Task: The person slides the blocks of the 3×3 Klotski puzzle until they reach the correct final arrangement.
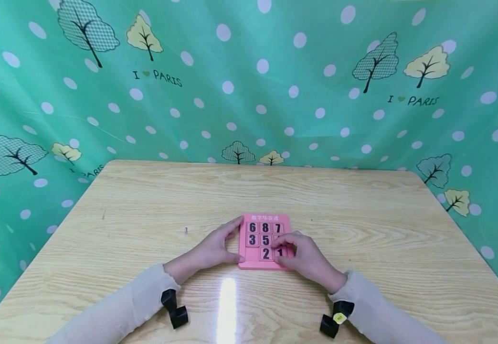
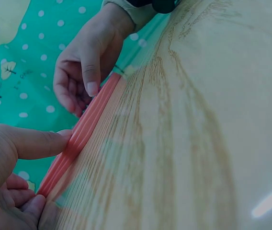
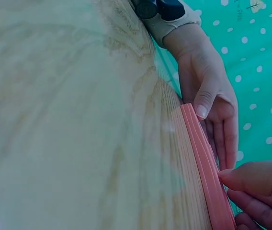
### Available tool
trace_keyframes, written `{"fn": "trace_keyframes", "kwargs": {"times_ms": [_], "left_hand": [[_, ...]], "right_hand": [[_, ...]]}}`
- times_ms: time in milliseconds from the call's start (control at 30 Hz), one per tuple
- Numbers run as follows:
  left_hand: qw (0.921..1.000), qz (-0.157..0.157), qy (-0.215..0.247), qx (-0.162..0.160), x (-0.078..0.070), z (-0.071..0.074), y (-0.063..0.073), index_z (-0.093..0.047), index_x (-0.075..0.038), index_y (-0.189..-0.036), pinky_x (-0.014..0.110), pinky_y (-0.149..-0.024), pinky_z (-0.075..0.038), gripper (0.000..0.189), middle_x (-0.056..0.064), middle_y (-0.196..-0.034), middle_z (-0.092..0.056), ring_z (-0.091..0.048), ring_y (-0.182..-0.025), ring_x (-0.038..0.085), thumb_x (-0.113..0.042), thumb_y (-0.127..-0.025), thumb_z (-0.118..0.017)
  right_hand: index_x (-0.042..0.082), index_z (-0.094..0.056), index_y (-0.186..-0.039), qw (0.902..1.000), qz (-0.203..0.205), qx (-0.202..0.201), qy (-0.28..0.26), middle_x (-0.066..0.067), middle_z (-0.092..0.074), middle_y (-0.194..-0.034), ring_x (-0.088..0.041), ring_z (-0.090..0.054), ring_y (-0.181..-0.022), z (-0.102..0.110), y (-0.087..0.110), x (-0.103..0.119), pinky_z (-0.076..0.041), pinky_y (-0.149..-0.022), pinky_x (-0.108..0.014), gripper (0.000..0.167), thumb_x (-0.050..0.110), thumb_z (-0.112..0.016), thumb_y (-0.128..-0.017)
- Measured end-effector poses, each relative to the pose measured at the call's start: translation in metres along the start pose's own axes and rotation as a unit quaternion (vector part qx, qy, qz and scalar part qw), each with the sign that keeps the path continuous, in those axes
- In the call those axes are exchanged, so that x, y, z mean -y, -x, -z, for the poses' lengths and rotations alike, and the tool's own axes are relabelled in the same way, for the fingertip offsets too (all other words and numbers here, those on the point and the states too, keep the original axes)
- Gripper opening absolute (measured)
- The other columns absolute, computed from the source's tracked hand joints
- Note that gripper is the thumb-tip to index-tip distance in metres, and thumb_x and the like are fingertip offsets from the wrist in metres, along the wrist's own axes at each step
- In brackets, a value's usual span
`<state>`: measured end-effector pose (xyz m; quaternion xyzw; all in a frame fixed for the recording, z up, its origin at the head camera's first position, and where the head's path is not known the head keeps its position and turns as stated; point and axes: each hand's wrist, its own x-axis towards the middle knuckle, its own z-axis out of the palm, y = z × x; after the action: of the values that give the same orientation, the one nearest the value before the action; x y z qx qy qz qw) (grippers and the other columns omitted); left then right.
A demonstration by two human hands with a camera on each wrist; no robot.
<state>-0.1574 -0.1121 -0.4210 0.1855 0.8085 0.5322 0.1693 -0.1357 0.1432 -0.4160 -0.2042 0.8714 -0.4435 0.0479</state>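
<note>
A pink number slide puzzle (image 1: 266, 264) lies flat on the table, its tiles showing 6, 8, 7, then 3 and 5, then 2 and 1. The lower-left slot holds no tile, and one tile at the right of the middle row is mostly covered by fingers. My left hand (image 1: 214, 246) holds the frame's left side, thumb at the lower corner and a finger at the upper one. With bent index finger and thumb, my right hand (image 1: 306, 258) touches tiles on the right side. Both wrist views see the puzzle's pink edge (image 2: 88, 120) nearly side-on.
The puzzle rests on a light wood-grain table (image 1: 167, 191). Behind it hangs a green dotted curtain (image 1: 249, 71) with printed trees. Each sleeve carries a black wrist device, such as the left one (image 1: 173, 308). A bright light reflection (image 1: 226, 310) streaks the near tabletop.
</note>
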Motion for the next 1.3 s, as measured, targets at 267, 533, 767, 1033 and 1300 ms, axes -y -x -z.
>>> {"fn": "trace_keyframes", "kwargs": {"times_ms": [267, 533, 767, 1033, 1300], "left_hand": [[1.0000, -0.002, 0.001, 0.001, 0.000, 0.000, 0.001, -0.022, -0.006, -0.150, 0.041, -0.113, -0.026, 0.099, 0.013, -0.154, -0.022, -0.034, -0.135, 0.034, -0.007, -0.069, -0.080], [1.0000, -0.002, 0.003, 0.005, 0.000, 0.000, 0.001, -0.021, -0.006, -0.150, 0.040, -0.112, -0.028, 0.098, 0.014, -0.154, -0.022, -0.033, -0.136, 0.034, -0.008, -0.071, -0.079], [1.0000, 0.005, 0.001, 0.005, -0.002, 0.001, 0.002, -0.022, -0.007, -0.150, 0.040, -0.112, -0.029, 0.097, 0.013, -0.154, -0.022, -0.033, -0.135, 0.034, -0.007, -0.072, -0.078], [1.0000, 0.001, -0.001, 0.006, -0.002, 0.000, 0.002, -0.021, -0.007, -0.150, 0.041, -0.112, -0.029, 0.097, 0.013, -0.154, -0.022, -0.034, -0.135, 0.034, -0.008, -0.072, -0.078], [1.0000, -0.001, -0.005, 0.003, -0.001, 0.000, 0.001, -0.022, -0.007, -0.150, 0.042, -0.113, -0.028, 0.097, 0.013, -0.154, -0.023, -0.035, -0.134, 0.035, -0.009, -0.071, -0.079]], "right_hand": [[0.013, -0.071, -0.097, 1.0000, 0.004, -0.005, 0.006, 0.003, -0.064, -0.100, -0.015, -0.055, -0.094, -0.001, 0.001, 0.002, -0.049, -0.083, -0.024, 0.024, 0.005, -0.074, -0.074], [0.013, -0.071, -0.096, 0.9999, 0.012, -0.003, 0.012, 0.003, -0.064, -0.098, -0.014, -0.054, -0.093, -0.004, -0.001, 0.006, -0.049, -0.081, -0.024, 0.022, 0.005, -0.074, -0.075], [0.012, -0.071, -0.096, 0.9999, 0.012, 0.001, 0.008, 0.003, -0.063, -0.097, -0.014, -0.055, -0.093, -0.007, -0.003, 0.007, -0.051, -0.082, -0.025, 0.022, 0.004, -0.074, -0.075], [0.012, -0.071, -0.095, 0.9998, 0.020, 0.003, -0.004, 0.002, -0.063, -0.097, -0.015, -0.055, -0.092, -0.008, -0.003, 0.008, -0.050, -0.081, -0.025, 0.020, 0.005, -0.074, -0.076], [0.012, -0.071, -0.095, 0.9998, 0.016, 0.010, -0.003, 0.002, -0.063, -0.097, -0.015, -0.054, -0.091, -0.011, -0.005, 0.012, -0.050, -0.080, -0.024, 0.019, 0.005, -0.073, -0.078]]}}
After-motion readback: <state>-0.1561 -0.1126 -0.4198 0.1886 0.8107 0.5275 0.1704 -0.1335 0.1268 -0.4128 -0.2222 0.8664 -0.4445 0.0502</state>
